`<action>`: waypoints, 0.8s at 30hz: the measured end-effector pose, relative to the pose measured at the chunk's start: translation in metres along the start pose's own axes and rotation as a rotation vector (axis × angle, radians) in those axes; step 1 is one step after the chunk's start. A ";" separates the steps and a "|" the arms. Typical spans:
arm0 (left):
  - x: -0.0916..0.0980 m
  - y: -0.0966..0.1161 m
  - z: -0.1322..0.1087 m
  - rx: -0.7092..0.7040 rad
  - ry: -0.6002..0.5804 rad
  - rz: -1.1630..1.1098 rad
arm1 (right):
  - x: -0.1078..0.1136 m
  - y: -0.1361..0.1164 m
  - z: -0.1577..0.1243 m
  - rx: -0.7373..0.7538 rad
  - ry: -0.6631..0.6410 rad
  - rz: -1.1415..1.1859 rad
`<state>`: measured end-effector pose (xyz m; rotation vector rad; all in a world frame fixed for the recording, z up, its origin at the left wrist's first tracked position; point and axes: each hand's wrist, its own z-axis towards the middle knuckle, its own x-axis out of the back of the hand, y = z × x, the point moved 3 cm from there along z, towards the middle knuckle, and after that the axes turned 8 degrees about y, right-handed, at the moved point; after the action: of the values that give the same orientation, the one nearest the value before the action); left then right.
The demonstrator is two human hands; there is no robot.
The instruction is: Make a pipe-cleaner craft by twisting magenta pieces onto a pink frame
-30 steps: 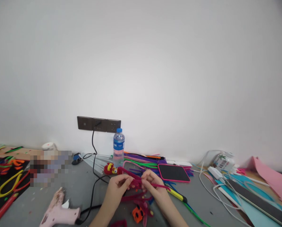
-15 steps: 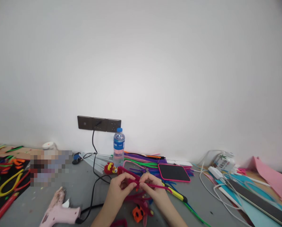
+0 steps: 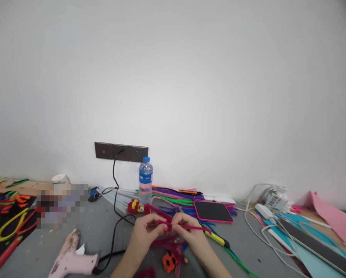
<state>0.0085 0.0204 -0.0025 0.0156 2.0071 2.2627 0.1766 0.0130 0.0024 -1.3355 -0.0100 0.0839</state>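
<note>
My left hand (image 3: 145, 233) pinches a dark pink pipe cleaner (image 3: 201, 229) between thumb and fingers. Close beside it, my right hand (image 3: 190, 233) grips the same fuzzy strand, whose free end sticks out to the right. More dark pink lengths rise behind my fingers towards the bottle. Under the hands lies an orange piece with black spots (image 3: 169, 261), next to other dark pink fuzzy parts, partly hidden. A yellow and black utility knife (image 3: 217, 238) lies just right of my right hand.
A pale pink glue gun (image 3: 77, 262) lies at left, its black cord reaching the wall socket (image 3: 121, 151). Behind my hands are a water bottle (image 3: 145, 181), bundled pipe cleaners (image 3: 173, 196) and a phone (image 3: 213, 211). White cables (image 3: 265, 231) and paper lie right.
My hands stay almost in place, both still pinching the pipe cleaner. The dark pink length behind my fingers has shifted slightly; the rest looks the same.
</note>
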 end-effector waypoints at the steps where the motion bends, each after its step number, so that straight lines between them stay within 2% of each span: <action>1: 0.000 0.000 0.000 0.001 -0.001 -0.001 | 0.000 0.001 0.000 -0.001 -0.003 0.002; 6: -0.001 0.001 0.000 -0.010 0.009 0.008 | 0.001 -0.002 0.001 0.000 -0.009 -0.009; 12: -0.002 0.007 -0.001 -0.001 -0.004 -0.038 | -0.002 -0.007 -0.001 -0.067 -0.010 0.037; 19: -0.001 0.011 0.001 0.039 -0.026 -0.056 | -0.001 0.005 -0.003 -0.149 -0.075 0.051; 24: -0.001 0.006 0.000 0.074 -0.063 -0.084 | -0.001 0.006 -0.005 -0.176 -0.092 0.097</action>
<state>0.0095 0.0199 0.0037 0.0090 2.0186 2.1106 0.1750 0.0094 -0.0042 -1.5071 -0.0311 0.2309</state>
